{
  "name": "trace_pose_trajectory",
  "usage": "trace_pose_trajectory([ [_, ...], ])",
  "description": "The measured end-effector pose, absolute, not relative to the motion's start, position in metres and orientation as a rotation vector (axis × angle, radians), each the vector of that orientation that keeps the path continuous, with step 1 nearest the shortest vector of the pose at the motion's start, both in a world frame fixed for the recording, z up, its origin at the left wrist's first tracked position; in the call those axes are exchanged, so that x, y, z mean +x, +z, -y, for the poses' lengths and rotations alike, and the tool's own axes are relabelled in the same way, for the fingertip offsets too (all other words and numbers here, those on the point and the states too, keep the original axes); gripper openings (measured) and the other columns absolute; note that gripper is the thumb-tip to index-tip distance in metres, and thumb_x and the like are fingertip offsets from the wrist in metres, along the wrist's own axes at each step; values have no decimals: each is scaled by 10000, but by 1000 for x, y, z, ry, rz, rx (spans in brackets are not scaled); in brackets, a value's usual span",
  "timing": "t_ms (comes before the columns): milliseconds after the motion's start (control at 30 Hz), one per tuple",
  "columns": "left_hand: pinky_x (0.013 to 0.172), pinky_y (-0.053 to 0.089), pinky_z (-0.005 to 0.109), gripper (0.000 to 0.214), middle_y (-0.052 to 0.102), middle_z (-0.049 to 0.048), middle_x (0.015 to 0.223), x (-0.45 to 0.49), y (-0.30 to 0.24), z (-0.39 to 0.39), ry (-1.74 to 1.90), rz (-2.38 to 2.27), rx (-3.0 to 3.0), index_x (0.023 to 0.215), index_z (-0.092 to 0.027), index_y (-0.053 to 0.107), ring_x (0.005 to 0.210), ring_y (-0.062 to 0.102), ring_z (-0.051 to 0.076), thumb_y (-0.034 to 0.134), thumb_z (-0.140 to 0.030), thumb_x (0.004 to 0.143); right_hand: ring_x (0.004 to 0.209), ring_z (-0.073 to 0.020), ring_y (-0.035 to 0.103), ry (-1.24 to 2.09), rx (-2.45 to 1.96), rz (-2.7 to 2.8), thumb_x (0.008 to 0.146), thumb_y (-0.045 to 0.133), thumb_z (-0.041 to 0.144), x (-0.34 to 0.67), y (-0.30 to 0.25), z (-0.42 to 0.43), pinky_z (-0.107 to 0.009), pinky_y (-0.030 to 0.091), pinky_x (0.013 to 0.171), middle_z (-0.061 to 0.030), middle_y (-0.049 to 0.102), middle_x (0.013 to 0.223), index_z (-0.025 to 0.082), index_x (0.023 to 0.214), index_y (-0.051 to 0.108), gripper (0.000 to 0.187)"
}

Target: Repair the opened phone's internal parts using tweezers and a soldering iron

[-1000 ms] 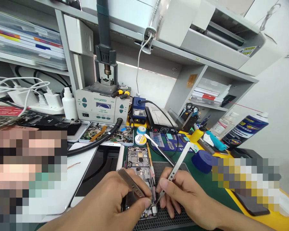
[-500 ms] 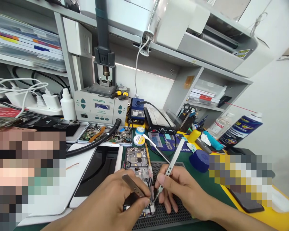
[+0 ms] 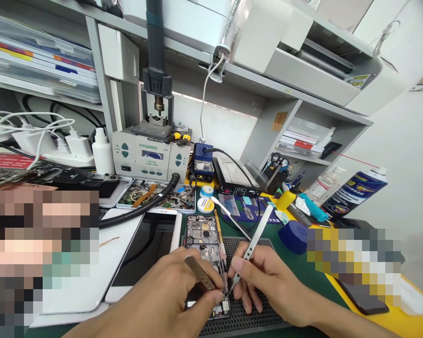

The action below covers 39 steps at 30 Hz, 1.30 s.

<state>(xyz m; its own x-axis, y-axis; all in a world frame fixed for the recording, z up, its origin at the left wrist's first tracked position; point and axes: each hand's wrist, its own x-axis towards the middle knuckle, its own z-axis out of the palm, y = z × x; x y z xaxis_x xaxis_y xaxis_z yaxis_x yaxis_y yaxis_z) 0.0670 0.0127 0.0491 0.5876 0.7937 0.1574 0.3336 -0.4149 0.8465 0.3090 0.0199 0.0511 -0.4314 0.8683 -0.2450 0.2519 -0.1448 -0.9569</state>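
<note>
Lower centre of the frame: an opened phone [image 3: 206, 253], back off and internals showing, lies flat on a black ribbed mat [image 3: 254, 314] – prob. so it stays put and small parts don't roll off. Both hands meet over its lower end, w/ wrists low near the mat, which looks like bracing for fine work.

Left hand [image 3: 169, 300] – fingers pinched shut around a pair of dull metal tweezers [image 3: 199, 273], held low and slanting down to the right, tips at the phone's lower edge. Thumb and forefinger are closed tight on the shaft; the other fingers curl under.

Right hand [image 3: 268, 281] – closed in a pen-like grip on a second, brighter pair of tweezers [image 3: 254, 239], shaft rising up-right, its point coming down beside the first pair's tips. The two points sit just beside each other over the same spot; what's between them is too small to tell.

Around it: white tablet [image 3: 141, 253] left of the phone, parts tray [image 3: 155, 197] and hot-air station [image 3: 151, 157] behind in the centre, solder reels [image 3: 206, 199] just above the phone. Blue cap [image 3: 292, 234] right of centre, spray can [image 3: 352, 195] at far right – all within reach on the green bench mat [image 3: 303, 267].
</note>
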Motion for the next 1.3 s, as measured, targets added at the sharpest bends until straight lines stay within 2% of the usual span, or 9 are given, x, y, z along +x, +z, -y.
trace_pose_trajectory([
  [233,883,585,280,222,793,-3,1022,68,47,-11,775,-888,2027,1009,-267,806,1007,756,204,586,-241,999,447,-88,619,1624,-1268,1606,891,698,848,310,51,-22,-128,436,398,-19,697,654,161,887,608,693],
  [367,839,611,272,165,792,11,927,71,48,-13,849,-885,2035,984,-254,804,971,758,222,670,-351,989,446,-83,616,1633,-1271,1592,902,706,828,310,51,-22,-126,447,403,-14,699,656,165,890,602,672],
  [467,838,625,279,213,786,15,882,73,54,-15,878,-904,2026,999,-251,801,963,763,234,705,-440,977,442,-78,607,1653,-1270,1581,912,705,817,311,50,-22,-124,453,403,-11,701,658,167,901,600,659],
  [600,841,630,281,234,786,15,876,74,59,-15,879,-909,2029,984,-253,799,962,766,233,702,-466,978,437,-71,598,1669,-1261,1578,921,707,806,312,49,-23,-121,462,403,-6,703,659,171,898,590,646],
  [733,842,630,279,207,795,15,896,71,55,-11,880,-913,2031,980,-254,799,970,767,231,695,-433,983,434,-69,599,1663,-1258,1581,928,706,797,312,49,-24,-117,458,399,-7,704,658,170,897,588,639],
  [933,892,601,266,239,814,-6,1033,69,46,-6,804,-943,2040,976,-268,807,1053,764,206,574,-249,1021,432,-76,609,1663,-1263,1582,928,713,786,312,53,-25,-117,447,392,-6,693,645,169,888,587,631],
  [1067,945,590,276,243,807,-19,1070,71,43,-9,789,-970,2035,1021,-285,813,1093,758,207,573,-246,1016,432,-78,603,1658,-1254,1583,932,700,793,314,52,-24,-132,461,407,-1,687,639,174,892,581,631],
  [1300,834,611,229,185,793,-25,976,68,37,-11,830,-930,2115,973,-280,795,1009,773,201,621,-220,984,440,-81,581,1648,-1245,1614,972,678,763,317,50,-21,-158,454,434,4,666,645,181,893,579,596],
])
